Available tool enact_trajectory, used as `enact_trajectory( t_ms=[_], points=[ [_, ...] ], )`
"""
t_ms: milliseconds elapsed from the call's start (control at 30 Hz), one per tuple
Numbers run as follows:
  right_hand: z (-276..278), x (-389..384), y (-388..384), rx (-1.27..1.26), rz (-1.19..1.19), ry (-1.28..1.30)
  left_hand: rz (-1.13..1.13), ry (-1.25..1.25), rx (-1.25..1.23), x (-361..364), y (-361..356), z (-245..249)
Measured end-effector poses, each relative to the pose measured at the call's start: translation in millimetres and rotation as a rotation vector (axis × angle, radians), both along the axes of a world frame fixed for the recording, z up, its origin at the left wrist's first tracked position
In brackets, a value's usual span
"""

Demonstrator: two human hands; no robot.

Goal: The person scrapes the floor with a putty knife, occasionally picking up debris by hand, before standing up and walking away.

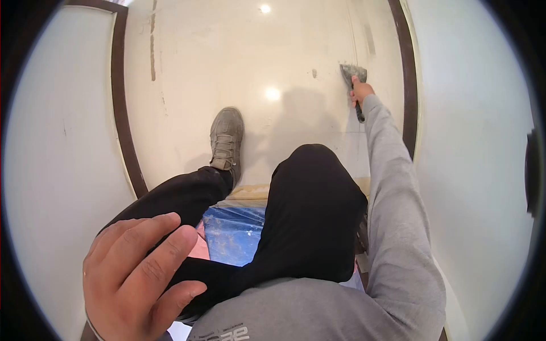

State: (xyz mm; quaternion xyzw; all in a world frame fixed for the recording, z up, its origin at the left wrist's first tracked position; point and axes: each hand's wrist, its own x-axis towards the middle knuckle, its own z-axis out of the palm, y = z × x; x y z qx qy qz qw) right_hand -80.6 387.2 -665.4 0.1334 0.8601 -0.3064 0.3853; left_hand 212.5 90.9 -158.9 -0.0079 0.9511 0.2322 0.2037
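Note:
My right hand point(362, 92) is wrapped round the dark handle of a scraper point(354, 74), out at the end of my stretched arm. The scraper's wide grey blade lies against the pale floor point(227, 57), beside a thin line running along it. Grey smears and small marks show on the floor near the blade and at the upper left. My left hand point(145, 273) is raised close to the camera at the lower left, above my thigh, with its fingers apart and nothing in it.
Dark brown trim point(123, 108) edges the floor at both sides, beside white walls point(472, 142). My grey shoe point(227, 139) stands on the floor, left of my bent knee. Blue plastic sheeting point(233, 236) lies between my legs, past a tan strip.

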Motion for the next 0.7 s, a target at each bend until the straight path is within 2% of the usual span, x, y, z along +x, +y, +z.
enact_trajectory(
  t_ms=[67,167,233,333,433,467,533,567,633,700],
  points=[
    [2,-12,-1,-0.188,-0.319,-0.119,0.049,-0.010,-0.018,9,-1,2],
    [36,60,35,-0.100,-0.125,0.018,0.128,-0.050,-0.004,22,-10,0],
    [61,131,63,-0.056,-0.139,-0.069,0.154,-0.046,-0.008,32,-11,1],
    [78,213,88,-0.080,-0.383,-0.162,0.219,-0.029,-0.021,33,-25,-2],
    [32,195,105,0.020,-0.380,-0.042,0.163,-0.044,-0.085,23,-22,-2],
    [40,157,95,-0.035,-0.342,-0.084,0.159,-0.044,-0.086,19,-20,-1],
    [6,76,99,-0.104,-0.234,-0.020,0.078,-0.042,-0.024,11,-13,4],
    [28,45,79,-0.173,-0.278,0.016,0.078,-0.048,-0.027,10,-10,5],
    [22,4,74,-0.072,-0.300,-0.096,-0.051,-0.078,-0.014,9,-5,9],
    [26,22,85,-0.086,-0.268,-0.060,-0.043,-0.076,-0.015,17,-5,12]
  ],
)
